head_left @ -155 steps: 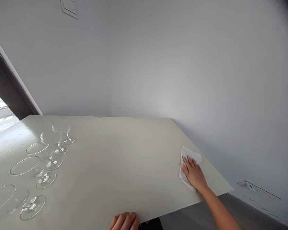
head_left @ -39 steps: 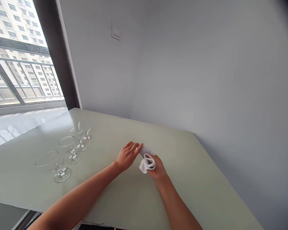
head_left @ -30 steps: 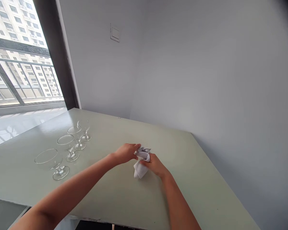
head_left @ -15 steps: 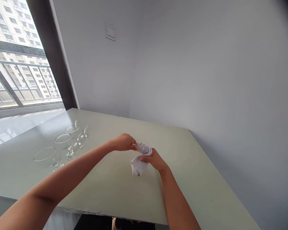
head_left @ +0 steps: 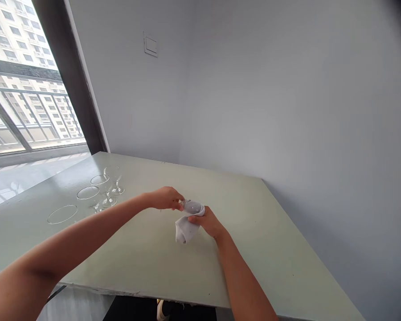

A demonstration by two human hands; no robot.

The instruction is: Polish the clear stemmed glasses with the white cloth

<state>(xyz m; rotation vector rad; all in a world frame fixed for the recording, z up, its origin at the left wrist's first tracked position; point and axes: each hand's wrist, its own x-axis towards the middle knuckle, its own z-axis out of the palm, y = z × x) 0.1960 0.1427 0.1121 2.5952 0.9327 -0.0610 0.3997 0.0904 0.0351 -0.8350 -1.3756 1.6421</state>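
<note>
L hand (head_left: pixel 169 199) pinching stem end of clear, rounded glass (head_left: pixel 193 207), tilted above smooth pale desk (head_left: pixel 147 258); R hand (head_left: pixel 207 221) gripping soft white cloth (head_left: pixel 186 229) wrapped round its bowl.

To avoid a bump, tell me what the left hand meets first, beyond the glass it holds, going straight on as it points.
Past the held glass, probably the white cloth around its far end, then the right hand, though depth is unclear here.

Nearest clear stemmed glass (head_left: pixel 62 214): foot is hiding behind left forearm (head_left: pixel 83 236)
Held clear glass (head_left: pixel 192 206): is hiding partly under white cloth (head_left: pixel 185 229)
</note>
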